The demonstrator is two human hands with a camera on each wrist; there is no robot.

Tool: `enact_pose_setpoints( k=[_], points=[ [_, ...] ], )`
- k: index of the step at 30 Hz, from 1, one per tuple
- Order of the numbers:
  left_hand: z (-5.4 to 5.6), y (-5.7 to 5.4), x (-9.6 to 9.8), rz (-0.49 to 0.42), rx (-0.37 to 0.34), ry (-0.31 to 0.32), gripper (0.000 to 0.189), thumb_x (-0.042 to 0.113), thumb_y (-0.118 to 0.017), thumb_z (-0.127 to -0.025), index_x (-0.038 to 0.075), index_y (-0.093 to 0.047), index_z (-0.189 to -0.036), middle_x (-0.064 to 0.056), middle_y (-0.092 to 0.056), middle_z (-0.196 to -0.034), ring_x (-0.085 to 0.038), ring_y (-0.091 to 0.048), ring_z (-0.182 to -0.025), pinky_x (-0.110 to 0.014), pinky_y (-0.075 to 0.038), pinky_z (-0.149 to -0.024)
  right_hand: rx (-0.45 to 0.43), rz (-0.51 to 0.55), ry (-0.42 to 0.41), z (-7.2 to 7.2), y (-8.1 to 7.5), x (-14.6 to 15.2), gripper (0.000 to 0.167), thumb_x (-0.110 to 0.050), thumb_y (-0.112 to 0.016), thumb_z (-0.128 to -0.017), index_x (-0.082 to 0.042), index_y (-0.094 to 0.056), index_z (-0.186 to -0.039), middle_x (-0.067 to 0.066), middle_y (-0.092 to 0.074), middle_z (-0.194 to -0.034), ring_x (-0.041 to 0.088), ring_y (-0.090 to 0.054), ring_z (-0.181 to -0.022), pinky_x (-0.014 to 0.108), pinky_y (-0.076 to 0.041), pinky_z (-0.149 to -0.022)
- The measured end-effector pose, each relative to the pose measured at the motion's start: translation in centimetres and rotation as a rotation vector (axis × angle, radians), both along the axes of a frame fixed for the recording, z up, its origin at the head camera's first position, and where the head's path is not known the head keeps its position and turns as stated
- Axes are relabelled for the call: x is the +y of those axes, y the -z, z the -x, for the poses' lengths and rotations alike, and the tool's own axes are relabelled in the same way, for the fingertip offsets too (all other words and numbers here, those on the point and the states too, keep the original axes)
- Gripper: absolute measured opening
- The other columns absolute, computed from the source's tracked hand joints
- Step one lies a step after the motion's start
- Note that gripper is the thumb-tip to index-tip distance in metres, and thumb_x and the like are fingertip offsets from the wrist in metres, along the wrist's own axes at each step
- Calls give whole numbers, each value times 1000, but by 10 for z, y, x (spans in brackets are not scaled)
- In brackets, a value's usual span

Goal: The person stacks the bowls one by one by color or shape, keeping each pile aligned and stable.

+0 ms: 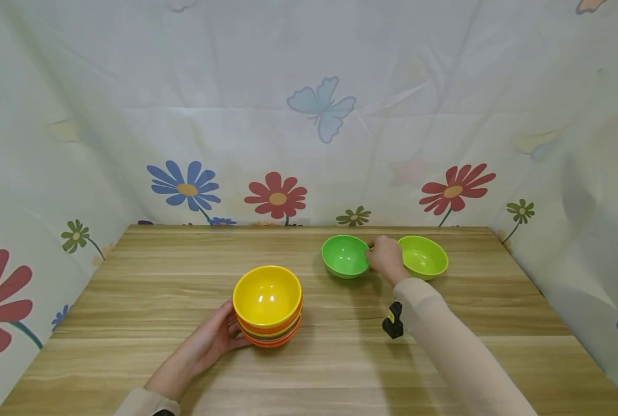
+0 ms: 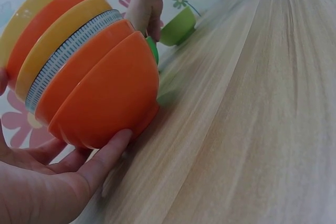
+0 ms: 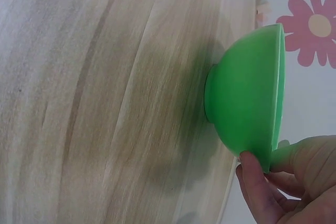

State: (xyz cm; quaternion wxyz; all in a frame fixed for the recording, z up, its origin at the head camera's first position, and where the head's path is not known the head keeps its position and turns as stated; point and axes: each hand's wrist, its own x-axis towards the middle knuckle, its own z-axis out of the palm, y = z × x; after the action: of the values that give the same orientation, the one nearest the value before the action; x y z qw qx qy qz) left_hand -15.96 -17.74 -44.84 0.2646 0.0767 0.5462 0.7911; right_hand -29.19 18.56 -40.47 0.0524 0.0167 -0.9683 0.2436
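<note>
A stack of nested bowls (image 1: pixel 268 297) stands at the middle of the table, a yellow one on top and orange ones at the bottom. My left hand (image 1: pixel 211 342) grips its left side, the thumb (image 2: pixel 113 153) low against the bottom orange bowl (image 2: pixel 113 87). Between the orange and yellow bowls shows one with a blue-and-white striped pattern (image 2: pixel 71 59). Farther back, my right hand (image 1: pixel 388 260) pinches the right rim of a green bowl (image 1: pixel 344 257), as the right wrist view shows of that bowl (image 3: pixel 244 87). It sits upright.
A lime-green bowl (image 1: pixel 425 258) stands just right of my right hand, partly behind it. The wooden table (image 1: pixel 148 277) ends at the back against a flower-printed curtain (image 1: pixel 387 144), which also hangs on both sides. A black device (image 1: pixel 393 320) hangs at my right wrist.
</note>
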Motion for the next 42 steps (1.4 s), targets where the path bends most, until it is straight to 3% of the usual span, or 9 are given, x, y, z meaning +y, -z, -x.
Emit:
enact_pose_setpoints(
  k=[4, 11, 19, 26, 31, 38, 42],
  points=[
    [0, 0, 0, 2, -6, -6, 36, 43, -30, -99, 25, -47, -126, 8, -55, -121, -13, -51, -112, -51, -42, -96, -36, 19, 22, -9, -10, -6, 24, -3, -52, -84, 4, -68, -99, 21, -68, -91, 16, -63, -46, 38, -54, -70],
    [0, 0, 0, 3, -11, -4, 38, 43, -31, -99, 23, -46, -128, 7, -55, -122, -14, -51, -113, -51, -42, -96, -37, 32, 30, -11, -12, -7, 26, -3, -50, -84, 7, -67, -101, 23, -67, -94, 17, -64, -49, 31, -55, -59],
    [0, 1, 0, 3, -10, -3, 36, 43, -31, -99, 25, -48, -125, 8, -56, -121, -14, -51, -113, -50, -42, -96, -39, 9, 45, -7, -9, -8, 26, -3, -49, -83, 4, -68, -99, 20, -69, -93, 22, -66, -59, 35, -55, -65],
    [0, 1, 0, 1, -13, -8, 35, 43, -31, -99, 26, -48, -124, 9, -57, -121, -14, -52, -112, -50, -42, -96, -30, -20, 52, -8, -11, -9, 27, -4, -50, -83, 3, -69, -100, 18, -69, -95, 29, -65, -76, 39, -53, -71],
    [0, 0, 0, -1, -11, -7, 34, 42, -31, -99, 26, -50, -123, 9, -57, -120, -14, -51, -112, -50, -42, -96, -10, -10, 46, -9, -10, -9, 28, -2, -49, -81, 3, -69, -100, 18, -69, -95, 30, -65, -77, 39, -53, -69],
    [0, -1, 0, 1, -8, -5, 34, 42, -32, -99, 26, -50, -123, 9, -57, -120, -13, -52, -112, -49, -43, -96, -15, 10, 57, -9, -9, -9, 28, -2, -49, -82, 3, -69, -101, 19, -69, -95, 24, -65, -65, 33, -52, -60],
    [0, -1, 0, 1, -2, -2, 35, 42, -32, -99, 25, -50, -123, 9, -57, -121, -14, -51, -113, -50, -42, -96, 6, -5, 47, -10, -10, -10, 27, -2, -50, -82, 2, -69, -101, 18, -69, -95, 25, -66, -72, 35, -53, -63]
  ],
)
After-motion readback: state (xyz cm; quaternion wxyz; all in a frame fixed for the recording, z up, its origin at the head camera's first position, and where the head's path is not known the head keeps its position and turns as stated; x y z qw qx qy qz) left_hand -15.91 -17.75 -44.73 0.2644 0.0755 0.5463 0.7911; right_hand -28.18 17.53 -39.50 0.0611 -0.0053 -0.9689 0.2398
